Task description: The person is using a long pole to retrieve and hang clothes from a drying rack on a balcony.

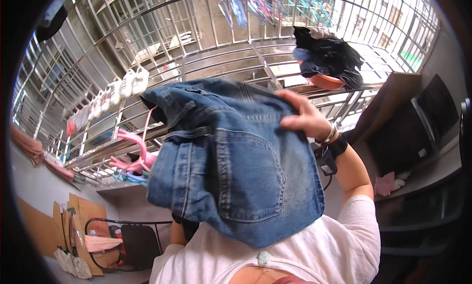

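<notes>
Blue denim jeans (254, 173), bunched up with a back pocket facing me, hang in front of my chest. My right hand (304, 114) grips them near the upper right, its thumb on the near side and some fingers hidden by cloth. The jeans cover my left hand; only part of that arm shows below them. At the left edge of the denim, a pink hanger (134, 151) with curved, forked ends is visible, and a thin pink piece runs up from it into the cloth. Blue and teal hangers (131, 176) lie just below it.
Metal window bars (206, 29) curve across the front. White shoes (127, 83) line the rack at left. Dark clothes (332, 57) fill an orange basin (326, 81) at right. More hangers (265, 9) hang above. A folding chair (140, 243) and cardboard (88, 214) stand lower left.
</notes>
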Action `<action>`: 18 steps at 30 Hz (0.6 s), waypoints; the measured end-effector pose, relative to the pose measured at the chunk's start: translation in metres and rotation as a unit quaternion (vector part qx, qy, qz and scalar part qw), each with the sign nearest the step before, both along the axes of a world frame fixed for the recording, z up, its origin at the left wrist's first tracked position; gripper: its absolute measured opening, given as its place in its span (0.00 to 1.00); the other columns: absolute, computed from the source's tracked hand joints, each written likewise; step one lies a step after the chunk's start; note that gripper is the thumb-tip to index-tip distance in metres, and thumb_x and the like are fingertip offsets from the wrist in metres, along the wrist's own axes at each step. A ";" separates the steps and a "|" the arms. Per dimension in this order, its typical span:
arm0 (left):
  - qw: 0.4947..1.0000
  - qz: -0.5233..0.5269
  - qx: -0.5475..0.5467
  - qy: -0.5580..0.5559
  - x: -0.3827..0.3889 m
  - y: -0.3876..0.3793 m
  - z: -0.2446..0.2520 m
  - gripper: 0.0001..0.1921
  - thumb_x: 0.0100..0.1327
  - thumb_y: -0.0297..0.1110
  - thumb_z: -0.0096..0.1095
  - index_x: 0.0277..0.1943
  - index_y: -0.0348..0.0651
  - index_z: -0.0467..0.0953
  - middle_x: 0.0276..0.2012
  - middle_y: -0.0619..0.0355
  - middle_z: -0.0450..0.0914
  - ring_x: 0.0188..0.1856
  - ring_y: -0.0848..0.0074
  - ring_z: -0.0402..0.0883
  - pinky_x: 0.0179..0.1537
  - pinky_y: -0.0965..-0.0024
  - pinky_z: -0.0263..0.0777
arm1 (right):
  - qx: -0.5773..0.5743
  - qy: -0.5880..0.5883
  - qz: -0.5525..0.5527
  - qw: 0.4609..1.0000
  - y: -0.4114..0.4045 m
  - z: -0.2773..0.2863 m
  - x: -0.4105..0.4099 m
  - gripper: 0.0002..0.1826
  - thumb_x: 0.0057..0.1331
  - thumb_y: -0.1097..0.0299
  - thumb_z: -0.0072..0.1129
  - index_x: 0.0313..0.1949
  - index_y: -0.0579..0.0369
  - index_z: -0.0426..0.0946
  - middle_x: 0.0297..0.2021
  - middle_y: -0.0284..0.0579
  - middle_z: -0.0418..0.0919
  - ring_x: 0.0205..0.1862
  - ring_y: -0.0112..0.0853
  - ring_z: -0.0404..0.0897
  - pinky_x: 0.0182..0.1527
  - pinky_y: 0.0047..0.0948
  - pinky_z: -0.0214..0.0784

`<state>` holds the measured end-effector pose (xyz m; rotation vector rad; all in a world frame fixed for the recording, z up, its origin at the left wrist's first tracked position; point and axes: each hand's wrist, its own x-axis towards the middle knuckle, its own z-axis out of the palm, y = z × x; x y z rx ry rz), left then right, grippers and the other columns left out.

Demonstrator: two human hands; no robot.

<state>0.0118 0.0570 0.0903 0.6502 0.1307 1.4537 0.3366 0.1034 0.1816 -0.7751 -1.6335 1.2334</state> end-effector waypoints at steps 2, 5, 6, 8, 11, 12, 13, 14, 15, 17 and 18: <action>1.000 0.013 -0.011 0.012 0.007 0.008 -0.001 0.26 0.60 0.47 0.38 0.54 0.36 0.61 0.51 0.48 0.66 0.53 0.62 0.67 0.54 0.60 0.59 | 0.114 -0.283 0.022 0.952 -0.003 -0.015 -0.001 0.43 0.42 0.61 0.68 0.55 0.61 0.56 0.49 0.48 0.65 0.50 0.32 0.65 0.52 0.27 0.57; 0.998 0.036 -0.026 0.032 0.016 0.015 -0.006 0.26 0.59 0.47 0.38 0.54 0.35 0.61 0.50 0.47 0.66 0.52 0.61 0.67 0.54 0.61 0.59 | 0.159 -0.386 0.096 0.903 -0.027 -0.024 -0.025 0.50 0.38 0.65 0.69 0.58 0.60 0.47 0.56 0.59 0.50 0.57 0.44 0.57 0.56 0.33 0.53; 0.998 0.047 -0.032 0.039 0.017 0.014 -0.007 0.26 0.59 0.47 0.38 0.54 0.34 0.61 0.50 0.47 0.66 0.52 0.61 0.67 0.54 0.61 0.59 | 0.287 -0.412 0.054 0.863 -0.031 -0.022 -0.039 0.51 0.38 0.66 0.68 0.59 0.59 0.45 0.58 0.61 0.45 0.59 0.47 0.53 0.57 0.35 0.51; 0.999 0.044 -0.016 0.028 0.025 0.010 0.006 0.26 0.59 0.46 0.39 0.54 0.35 0.61 0.50 0.47 0.66 0.52 0.62 0.67 0.54 0.61 0.59 | 0.339 -0.248 0.136 0.897 -0.031 -0.017 -0.058 0.48 0.38 0.76 0.60 0.59 0.60 0.45 0.59 0.61 0.41 0.60 0.51 0.50 0.60 0.40 0.44; 1.000 0.013 -0.001 -0.001 0.023 0.013 0.004 0.25 0.58 0.44 0.40 0.54 0.35 0.60 0.49 0.47 0.67 0.51 0.63 0.68 0.53 0.62 0.60 | 0.319 -0.218 0.181 0.904 -0.033 -0.023 -0.079 0.46 0.39 0.77 0.58 0.59 0.59 0.45 0.59 0.58 0.46 0.61 0.51 0.49 0.60 0.44 0.42; 1.000 -0.010 -0.002 -0.019 0.021 0.014 0.001 0.25 0.58 0.43 0.40 0.54 0.36 0.60 0.48 0.48 0.68 0.49 0.63 0.69 0.53 0.62 0.61 | 0.330 -0.200 0.170 0.907 -0.036 -0.016 -0.085 0.40 0.41 0.76 0.57 0.55 0.58 0.51 0.54 0.55 0.53 0.58 0.49 0.53 0.58 0.44 0.45; 1.000 -0.004 -0.004 -0.020 0.019 0.015 0.000 0.25 0.58 0.43 0.40 0.54 0.36 0.60 0.48 0.48 0.68 0.49 0.63 0.69 0.53 0.62 0.61 | 0.341 -0.181 0.158 0.909 -0.038 -0.010 -0.091 0.33 0.42 0.76 0.56 0.52 0.58 0.58 0.50 0.53 0.60 0.56 0.48 0.58 0.56 0.45 0.48; 0.999 -0.024 -0.005 -0.022 0.018 0.015 0.000 0.23 0.57 0.42 0.42 0.53 0.36 0.61 0.46 0.49 0.69 0.48 0.63 0.70 0.52 0.63 0.62 | 0.339 -0.181 0.165 0.908 -0.038 -0.007 -0.093 0.33 0.42 0.76 0.56 0.52 0.58 0.58 0.50 0.53 0.60 0.56 0.48 0.58 0.56 0.45 0.48; 0.999 -0.044 -0.006 -0.023 0.018 0.016 0.000 0.22 0.56 0.41 0.44 0.51 0.36 0.62 0.43 0.50 0.71 0.46 0.64 0.71 0.51 0.64 0.63 | 0.370 -0.173 0.167 0.898 -0.037 -0.004 -0.095 0.26 0.42 0.76 0.56 0.44 0.56 0.62 0.43 0.49 0.63 0.51 0.45 0.62 0.54 0.43 0.51; 0.992 -0.098 0.035 -0.066 0.015 0.016 -0.005 0.19 0.52 0.35 0.49 0.48 0.37 0.63 0.41 0.50 0.71 0.46 0.65 0.72 0.48 0.65 0.66 | 0.395 -0.170 0.144 0.891 -0.038 0.002 -0.099 0.11 0.41 0.76 0.57 0.25 0.52 0.65 0.28 0.40 0.65 0.38 0.38 0.68 0.45 0.38 0.58; 0.993 -0.094 0.033 -0.067 0.019 0.013 0.005 0.19 0.52 0.35 0.49 0.48 0.37 0.63 0.41 0.50 0.71 0.46 0.65 0.72 0.48 0.65 0.66 | 0.401 -0.173 0.117 0.892 -0.034 0.008 -0.093 0.09 0.41 0.75 0.56 0.23 0.53 0.66 0.27 0.41 0.68 0.36 0.40 0.69 0.45 0.38 0.59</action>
